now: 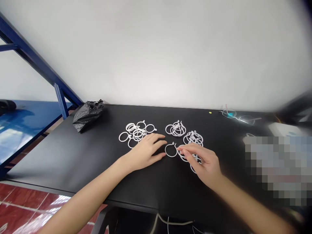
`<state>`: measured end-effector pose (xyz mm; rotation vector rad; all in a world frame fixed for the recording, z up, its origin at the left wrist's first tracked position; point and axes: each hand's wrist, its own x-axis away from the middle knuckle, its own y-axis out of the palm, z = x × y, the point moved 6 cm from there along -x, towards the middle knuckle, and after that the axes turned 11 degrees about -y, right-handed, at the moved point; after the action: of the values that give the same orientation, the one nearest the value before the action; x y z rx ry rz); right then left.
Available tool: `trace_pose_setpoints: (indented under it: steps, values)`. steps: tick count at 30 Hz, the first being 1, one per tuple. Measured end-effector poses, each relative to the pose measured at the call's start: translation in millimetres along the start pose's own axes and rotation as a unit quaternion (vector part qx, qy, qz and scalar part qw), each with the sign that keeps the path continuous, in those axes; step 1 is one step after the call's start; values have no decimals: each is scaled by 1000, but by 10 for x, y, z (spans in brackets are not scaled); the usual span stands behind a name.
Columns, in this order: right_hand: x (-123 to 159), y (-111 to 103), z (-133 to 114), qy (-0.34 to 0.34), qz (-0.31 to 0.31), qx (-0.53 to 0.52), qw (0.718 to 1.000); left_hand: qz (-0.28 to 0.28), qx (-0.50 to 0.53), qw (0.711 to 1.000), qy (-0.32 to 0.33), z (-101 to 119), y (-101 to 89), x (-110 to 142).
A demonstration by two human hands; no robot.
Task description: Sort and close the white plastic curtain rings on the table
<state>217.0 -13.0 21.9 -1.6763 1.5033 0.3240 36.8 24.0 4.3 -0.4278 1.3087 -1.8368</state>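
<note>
Below centre frame, the bare left hand (148, 151) spreads loose and empty beside a thin, round white ring (171, 156) on the matte black tabletop (146, 187). The bare right hand (203, 159) curls at the ring's right edge; whether it pinches it, I cannot tell.

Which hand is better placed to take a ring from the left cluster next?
Probably the left hand: it is close beside that cluster of rings, fingers spread. The right hand is farther off, beyond the single ring, thumb and index fingertips close together.
</note>
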Motion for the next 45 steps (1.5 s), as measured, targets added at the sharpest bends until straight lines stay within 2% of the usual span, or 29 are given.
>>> trace_pose_setpoints:
  steps: [4,8,15,24,27,30,34,37,41,45]
  values:
    - [-1,3,-9,-2,-3,-5,1000,-40,8,999,8,62,153,-4]
    - [3,14,-1,2,-8,-9,1000,-42,17,999,9,58,145,-4]
    - [5,14,20,2,-1,-17,1000,-70,31,995,70,226,162,48]
    - [19,-11,19,7,7,-2,1000,-62,44,996,42,139,153,16]
    - [25,-12,30,14,7,-2,1000,-65,93,993,22,126,130,17]
    - [38,-19,59,33,16,-1,999,-63,232,970,-28,100,61,9]
    - [59,-21,125,82,29,-19,996,-90,429,895,-80,78,15,4]
    - [72,26,169,124,8,-74,989,-108,501,854,-91,73,21,7]
    - [76,58,199,164,12,-130,978,-107,533,835,-81,81,24,5]
    - [72,77,232,201,21,-174,964,-107,539,832,-79,99,11,1]
